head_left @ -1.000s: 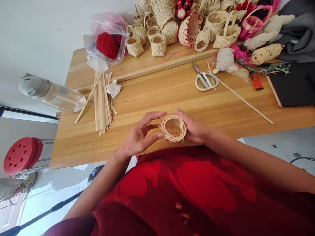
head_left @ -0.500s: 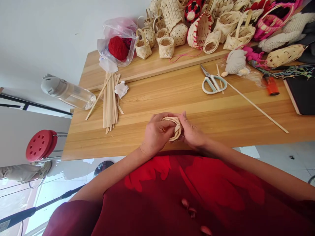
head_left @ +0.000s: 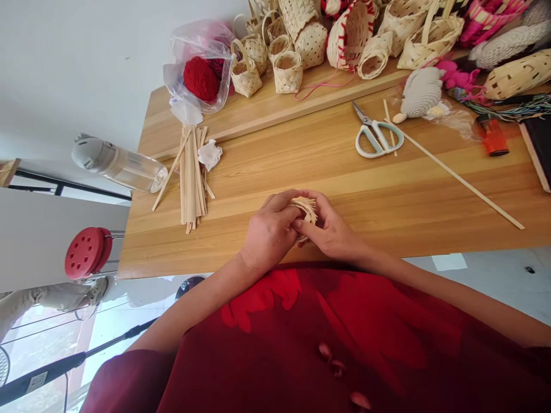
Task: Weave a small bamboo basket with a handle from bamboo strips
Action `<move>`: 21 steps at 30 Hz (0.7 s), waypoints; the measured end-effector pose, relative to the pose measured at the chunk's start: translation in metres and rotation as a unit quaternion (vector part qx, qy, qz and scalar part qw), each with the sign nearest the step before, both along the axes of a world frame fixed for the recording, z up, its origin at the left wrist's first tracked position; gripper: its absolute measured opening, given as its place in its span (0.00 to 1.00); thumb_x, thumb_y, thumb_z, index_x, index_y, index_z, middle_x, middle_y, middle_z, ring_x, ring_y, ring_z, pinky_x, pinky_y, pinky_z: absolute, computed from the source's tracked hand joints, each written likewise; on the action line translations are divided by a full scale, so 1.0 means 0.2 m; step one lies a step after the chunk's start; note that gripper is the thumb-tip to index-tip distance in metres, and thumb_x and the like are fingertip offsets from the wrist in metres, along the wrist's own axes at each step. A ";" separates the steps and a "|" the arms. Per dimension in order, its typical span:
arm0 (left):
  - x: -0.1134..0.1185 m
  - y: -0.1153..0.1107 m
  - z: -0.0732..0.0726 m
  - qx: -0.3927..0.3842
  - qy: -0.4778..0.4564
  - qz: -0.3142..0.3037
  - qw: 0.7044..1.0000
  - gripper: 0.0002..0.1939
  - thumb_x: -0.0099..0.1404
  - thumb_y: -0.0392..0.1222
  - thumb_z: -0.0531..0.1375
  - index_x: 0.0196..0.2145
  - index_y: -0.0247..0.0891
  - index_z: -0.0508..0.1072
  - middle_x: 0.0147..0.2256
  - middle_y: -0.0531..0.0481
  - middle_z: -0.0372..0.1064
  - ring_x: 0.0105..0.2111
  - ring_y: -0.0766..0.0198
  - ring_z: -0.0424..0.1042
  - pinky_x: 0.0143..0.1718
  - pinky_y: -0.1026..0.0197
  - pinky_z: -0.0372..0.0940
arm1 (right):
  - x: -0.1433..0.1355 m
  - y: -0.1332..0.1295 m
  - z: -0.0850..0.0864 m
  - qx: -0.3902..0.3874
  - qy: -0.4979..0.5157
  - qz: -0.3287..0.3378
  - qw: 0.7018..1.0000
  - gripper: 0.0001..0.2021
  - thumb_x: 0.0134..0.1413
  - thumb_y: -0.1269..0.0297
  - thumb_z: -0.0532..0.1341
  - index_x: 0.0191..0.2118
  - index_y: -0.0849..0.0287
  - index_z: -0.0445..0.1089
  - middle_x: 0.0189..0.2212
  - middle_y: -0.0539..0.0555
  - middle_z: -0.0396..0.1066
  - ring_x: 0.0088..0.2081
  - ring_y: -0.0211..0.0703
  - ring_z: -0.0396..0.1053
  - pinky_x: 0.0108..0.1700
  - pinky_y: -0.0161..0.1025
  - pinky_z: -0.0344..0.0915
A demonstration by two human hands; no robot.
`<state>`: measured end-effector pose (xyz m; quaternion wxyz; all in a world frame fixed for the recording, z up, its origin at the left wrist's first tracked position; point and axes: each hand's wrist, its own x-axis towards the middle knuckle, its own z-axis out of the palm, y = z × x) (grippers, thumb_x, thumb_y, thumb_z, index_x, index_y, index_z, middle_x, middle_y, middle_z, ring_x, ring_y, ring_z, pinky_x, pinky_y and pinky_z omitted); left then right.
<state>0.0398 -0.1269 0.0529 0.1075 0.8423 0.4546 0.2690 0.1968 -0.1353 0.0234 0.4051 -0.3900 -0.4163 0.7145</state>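
Observation:
Between both hands, close to the table's front edge, is a small round woven piece [head_left: 309, 209] of pale wood strips, with frayed strip ends along its upper right rim. My left hand [head_left: 272, 229] wraps round its left side, fingers curled over the rim. From the right, my right hand [head_left: 330, 230] grips it, the thumb pressed on the near rim and the fingers behind. Much of the piece is hidden by the fingers. Beyond my right hand lie scissors [head_left: 377, 137] with pale handles, and a long thin wood strip [head_left: 465, 178].
A bundle of flat wood strips [head_left: 193, 183] lies left, beside a crumpled white tissue [head_left: 210, 155] and a clear bottle [head_left: 124, 166] on its side. Small woven baskets [head_left: 287, 72] and red yarn [head_left: 201, 79] in a bag line the back. An orange lighter [head_left: 493, 136] lies right.
My right thumb has come down and left onto the near rim. The woven piece has turned, so frayed strip ends now show at its top. The view has shifted slightly.

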 end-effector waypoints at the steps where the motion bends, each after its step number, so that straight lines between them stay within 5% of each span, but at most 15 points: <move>1: 0.00 0.00 0.00 0.002 0.009 0.001 1.000 0.11 0.61 0.26 0.60 0.34 0.38 0.79 0.52 0.44 0.77 0.50 0.59 0.77 0.53 0.56 0.72 | 0.00 0.00 0.00 0.005 -0.005 0.000 1.000 0.29 0.55 0.57 0.68 0.58 0.51 0.58 0.44 0.50 0.69 0.34 0.38 0.72 0.30 0.38 0.76; 9: -0.03 -0.01 0.00 -0.003 0.028 0.000 1.000 0.11 0.66 0.28 0.59 0.32 0.37 0.79 0.44 0.45 0.79 0.44 0.60 0.77 0.47 0.58 0.73 | 0.03 0.00 -0.06 0.095 -0.074 0.009 0.993 0.30 0.51 0.64 0.69 0.60 0.57 0.64 0.50 0.57 0.73 0.48 0.47 0.74 0.47 0.44 0.75; 14: -0.04 -0.02 0.02 0.001 0.051 -0.031 0.998 0.12 0.67 0.26 0.56 0.33 0.36 0.78 0.47 0.44 0.77 0.47 0.60 0.75 0.50 0.57 0.73 | 0.03 -0.03 -0.08 0.132 -0.077 -0.011 0.988 0.27 0.58 0.62 0.66 0.62 0.56 0.64 0.53 0.57 0.73 0.50 0.47 0.73 0.54 0.46 0.71; 21: 0.00 -0.03 0.06 0.037 0.140 -0.035 0.989 0.10 0.68 0.27 0.56 0.33 0.34 0.76 0.50 0.39 0.75 0.45 0.55 0.72 0.46 0.54 0.73 | 0.06 -0.06 -0.06 0.206 -0.117 -0.035 0.971 0.24 0.67 0.55 0.61 0.64 0.53 0.60 0.56 0.58 0.72 0.52 0.46 0.72 0.53 0.44 0.70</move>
